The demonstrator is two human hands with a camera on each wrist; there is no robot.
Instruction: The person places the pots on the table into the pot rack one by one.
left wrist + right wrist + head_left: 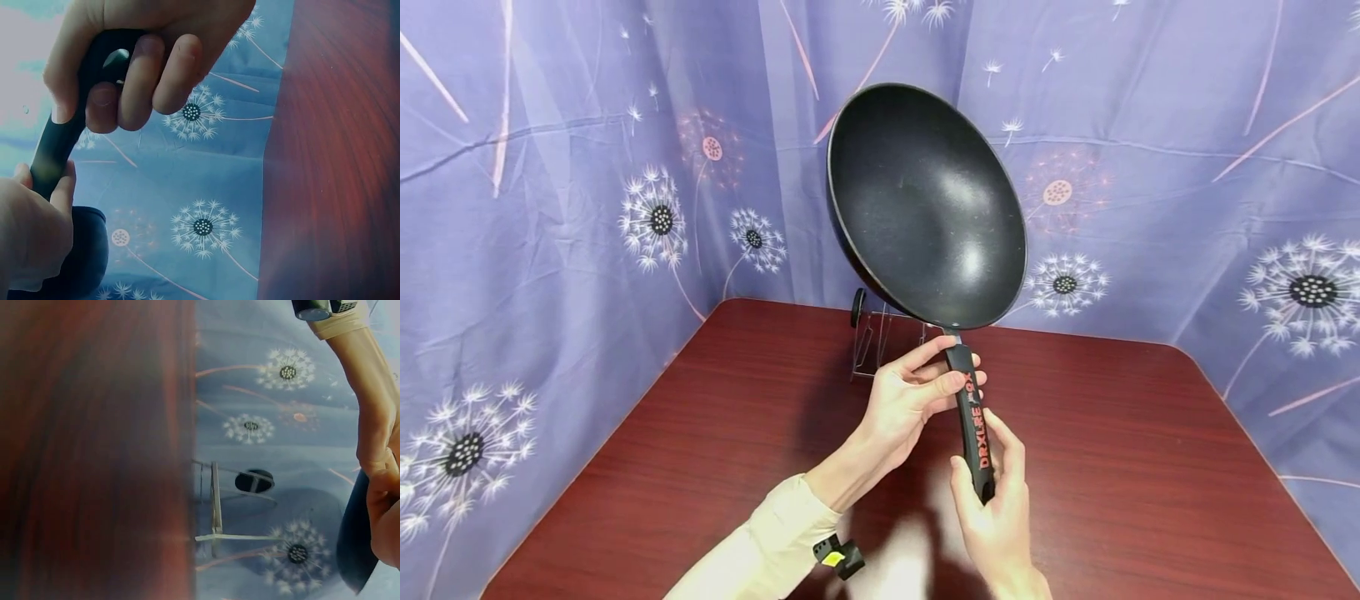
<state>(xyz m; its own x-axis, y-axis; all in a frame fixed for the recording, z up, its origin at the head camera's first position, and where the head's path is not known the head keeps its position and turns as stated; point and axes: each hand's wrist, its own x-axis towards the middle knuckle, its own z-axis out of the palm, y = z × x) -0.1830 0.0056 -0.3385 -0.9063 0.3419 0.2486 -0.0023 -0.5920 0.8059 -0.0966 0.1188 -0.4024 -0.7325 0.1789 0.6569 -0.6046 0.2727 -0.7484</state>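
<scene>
A black wok [925, 208] is held up above the table, its dark inside facing me and its rim tilted. My left hand [906, 400] grips the black handle [972, 417] close to the pan, thumb laid across the front. Lower down, my right hand [1000, 508] holds the handle's end between thumb and fingers. Red lettering runs along the handle. In the left wrist view, the right hand's fingers [140, 81] curl round the handle end with its hanging hole, and the left hand [34, 231] is nearer the wok [87, 250].
Behind the wok, a metal wire rack [865, 342] with a black oval part [857, 307] stands on the red-brown wooden table [1112, 450], partly hidden. Purple dandelion-print curtains [1150, 208] enclose the back and sides. A small black camera [840, 557] sits on the left wrist.
</scene>
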